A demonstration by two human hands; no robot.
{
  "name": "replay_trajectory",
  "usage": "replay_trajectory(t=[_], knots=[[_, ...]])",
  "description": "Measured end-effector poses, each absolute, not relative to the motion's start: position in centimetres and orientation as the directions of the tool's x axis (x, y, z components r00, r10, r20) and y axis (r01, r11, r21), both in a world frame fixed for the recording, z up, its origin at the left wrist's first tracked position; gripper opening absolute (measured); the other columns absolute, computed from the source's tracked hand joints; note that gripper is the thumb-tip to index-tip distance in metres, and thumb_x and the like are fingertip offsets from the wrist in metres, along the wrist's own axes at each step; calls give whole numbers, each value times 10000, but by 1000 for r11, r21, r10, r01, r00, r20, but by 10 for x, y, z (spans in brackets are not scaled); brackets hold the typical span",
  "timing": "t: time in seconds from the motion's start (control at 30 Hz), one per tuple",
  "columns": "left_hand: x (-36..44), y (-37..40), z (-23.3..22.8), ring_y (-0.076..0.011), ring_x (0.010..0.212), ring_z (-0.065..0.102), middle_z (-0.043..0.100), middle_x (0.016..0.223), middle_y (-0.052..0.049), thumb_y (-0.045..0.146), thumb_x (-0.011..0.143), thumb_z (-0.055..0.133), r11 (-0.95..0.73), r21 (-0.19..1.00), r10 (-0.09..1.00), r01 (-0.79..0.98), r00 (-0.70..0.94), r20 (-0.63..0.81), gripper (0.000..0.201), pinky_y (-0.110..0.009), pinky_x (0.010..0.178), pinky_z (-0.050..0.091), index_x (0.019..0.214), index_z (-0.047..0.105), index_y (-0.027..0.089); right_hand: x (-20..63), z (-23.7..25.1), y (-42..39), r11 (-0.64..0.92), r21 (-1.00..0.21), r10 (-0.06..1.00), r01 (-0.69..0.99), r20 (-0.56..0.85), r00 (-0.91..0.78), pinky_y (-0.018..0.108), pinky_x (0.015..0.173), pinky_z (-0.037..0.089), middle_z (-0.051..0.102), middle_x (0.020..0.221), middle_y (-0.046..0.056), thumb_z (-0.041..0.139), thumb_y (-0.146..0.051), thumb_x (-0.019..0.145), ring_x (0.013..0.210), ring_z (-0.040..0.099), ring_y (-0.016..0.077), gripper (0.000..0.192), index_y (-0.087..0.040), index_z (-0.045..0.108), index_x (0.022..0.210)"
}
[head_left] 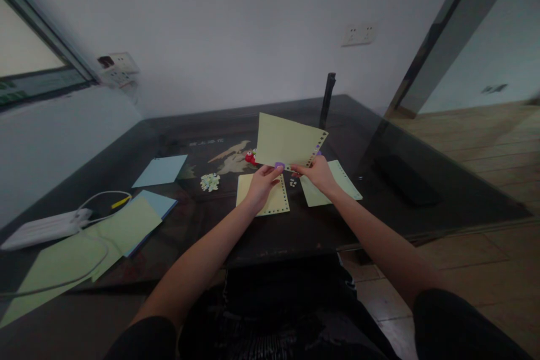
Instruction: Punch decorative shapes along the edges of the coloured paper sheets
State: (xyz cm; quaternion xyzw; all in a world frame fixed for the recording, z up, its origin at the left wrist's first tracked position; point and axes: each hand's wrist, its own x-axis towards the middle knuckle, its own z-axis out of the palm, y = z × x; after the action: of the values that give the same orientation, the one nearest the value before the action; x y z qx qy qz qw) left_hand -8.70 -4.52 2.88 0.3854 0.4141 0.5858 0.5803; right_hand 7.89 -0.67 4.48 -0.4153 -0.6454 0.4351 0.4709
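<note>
Left hand (pixel 262 180) and right hand (pixel 317 173) pinch the punched green sheet (pixel 287 143) above the desk (pixel 295 225); best kept taut, level.

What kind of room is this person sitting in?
Probably a room in a home or small office, used for paper craft: a dark glass-topped table against a white wall with sockets, wooden flooring, and coloured paper sheets lying about.

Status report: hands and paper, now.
Both hands, left hand and right hand, grip the green sheet, raised above the table. Punched sheets lie beneath. Nothing blocking.
</note>
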Motion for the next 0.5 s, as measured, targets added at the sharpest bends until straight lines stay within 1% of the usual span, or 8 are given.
replay_trajectory(t=[0.27, 0.37, 0.5], knots=[[-86, -45, 31, -153, 833, 589, 654, 865, -46, 329, 585, 815, 38, 903, 999, -429, -11, -47, 314, -301, 796, 419, 799, 662, 158, 78, 44, -6, 265, -960, 945, 85, 241, -222, 353, 651, 586, 737, 844, 93, 742, -334, 615, 691, 685, 209, 314, -127, 717, 850], [-87, -45, 30, -157, 844, 599, 659, 863, -45, 339, 590, 814, 41, 905, 999, -424, -1, -46, 313, -305, 807, 418, 797, 659, 162, 78, 44, -6, 252, -967, 946, 47, 235, -225, 363, 672, 593, 736, 883, 96, 744, -322, 609, 714, 687, 213, 320, -128, 712, 861], [-88, -45, 29, -158, 867, 596, 661, 899, -48, 341, 621, 799, 34, 918, 999, -396, -2, -38, 296, -285, 785, 413, 821, 662, 170, 78, 44, -7, 243, -969, 948, 36, 230, -221, 374, 684, 598, 733, 903, 102, 750, -327, 605, 738, 689, 222, 339, -125, 710, 874]])
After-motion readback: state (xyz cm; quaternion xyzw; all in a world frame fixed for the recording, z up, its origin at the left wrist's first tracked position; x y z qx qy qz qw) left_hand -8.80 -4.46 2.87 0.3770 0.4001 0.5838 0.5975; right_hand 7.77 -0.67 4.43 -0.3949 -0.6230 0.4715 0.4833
